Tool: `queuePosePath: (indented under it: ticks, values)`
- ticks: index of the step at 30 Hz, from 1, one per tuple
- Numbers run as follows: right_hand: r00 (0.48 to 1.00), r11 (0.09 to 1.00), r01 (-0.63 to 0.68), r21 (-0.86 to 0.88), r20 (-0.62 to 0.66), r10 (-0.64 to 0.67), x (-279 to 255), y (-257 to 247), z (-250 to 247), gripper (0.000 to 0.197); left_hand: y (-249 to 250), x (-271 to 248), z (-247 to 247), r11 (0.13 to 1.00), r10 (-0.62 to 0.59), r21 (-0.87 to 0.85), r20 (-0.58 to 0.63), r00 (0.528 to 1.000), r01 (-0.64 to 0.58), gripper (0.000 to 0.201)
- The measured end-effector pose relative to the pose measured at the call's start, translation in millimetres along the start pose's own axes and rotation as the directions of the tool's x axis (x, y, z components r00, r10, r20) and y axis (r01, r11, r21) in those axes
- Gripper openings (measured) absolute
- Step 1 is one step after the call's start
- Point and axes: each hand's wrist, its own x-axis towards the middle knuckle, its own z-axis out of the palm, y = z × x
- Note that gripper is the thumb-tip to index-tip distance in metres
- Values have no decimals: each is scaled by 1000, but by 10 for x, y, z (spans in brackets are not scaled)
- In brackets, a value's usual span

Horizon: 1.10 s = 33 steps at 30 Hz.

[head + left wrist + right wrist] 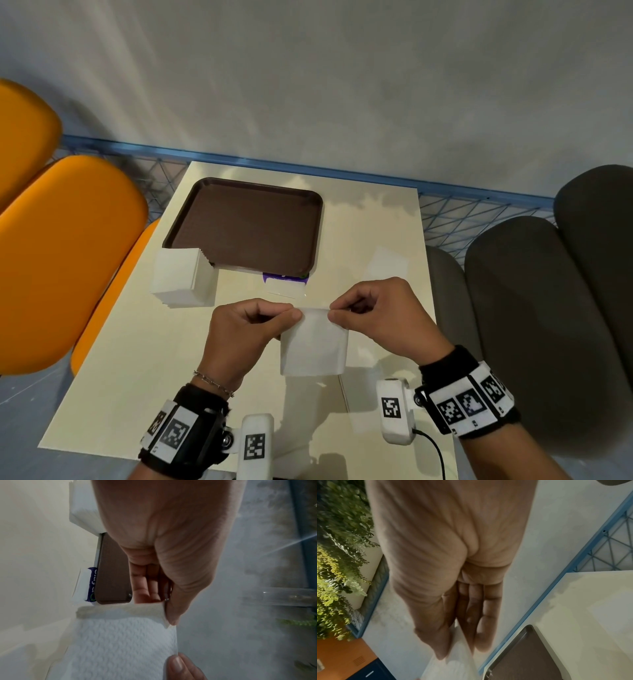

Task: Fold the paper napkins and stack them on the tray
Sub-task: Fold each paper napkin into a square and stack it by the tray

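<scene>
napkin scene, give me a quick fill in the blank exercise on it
1. Both hands pinch the top corners of one ____ napkin.
2. The tray is ____ in colour.
3. The napkin stack sits at the tray's near ____ corner.
4. The left hand and right hand hold ____ napkin(s) between them.

Missing words: white; brown; left; one

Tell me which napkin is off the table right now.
The napkin pinched at its top corners by the left hand and right hand; the napkin stack lies on the table.

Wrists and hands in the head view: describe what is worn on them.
Left hand and right hand are bare. Each wrist carries a black band with white black-patterned marker tiles and a white camera block, the right one cabled. A thin chain bracelet circles the left wrist.
</scene>
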Motion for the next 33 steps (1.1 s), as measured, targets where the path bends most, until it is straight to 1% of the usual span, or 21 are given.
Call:
queuePosePath:
  ticks: [2,6,7,8,10,13,16,19,20,23,27,31,33]
  values:
    - [1000,1000,10,10,3,-10,-6,1,-12,7,-4,-3,25,999,-13,-30,-19,1000,12,11]
    - [1000,996,4,86,-17,-3,-17,26,-21,10,-10,-5,45,994,-45,-99,-19,999,43,31]
    - [1000,993,-9,120,-15,11,-14,33,-19,11,-11,-12,46,993,-53,-110,-16,998,51,33]
    - [1000,987,-28,157,-9,29,-9,46,-14,13,-20,-17,49,990,-62,-124,-17,998,60,33]
    - [998,972,-70,224,12,69,0,73,11,17,-45,-29,53,987,-82,-144,-27,996,77,26]
    - [994,958,-108,265,19,107,32,109,81,18,-83,-43,44,989,-90,-126,-41,995,84,14]
    - [990,946,-140,293,30,137,68,128,193,25,-121,-47,4,992,-93,-92,-57,994,87,10]
    - [976,918,-214,334,118,184,96,159,344,41,-163,-36,-88,993,-99,-66,-88,991,94,9]
    - [972,913,-230,337,134,195,105,171,402,43,-175,-25,-128,993,-102,-64,-97,990,96,9]
    - [970,901,-244,358,107,219,163,181,561,37,-193,7,-262,994,-99,-48,-117,988,94,10]
    - [964,872,-267,410,105,246,283,105,745,39,-249,51,-461,994,-99,-50,-155,983,93,13]
    - [964,881,-266,392,81,255,400,-26,931,32,-310,99,-650,998,-68,-28,-188,980,64,20]
    - [966,886,-254,388,62,250,476,-73,1054,32,-322,117,-756,989,-128,-93,-166,978,114,26]
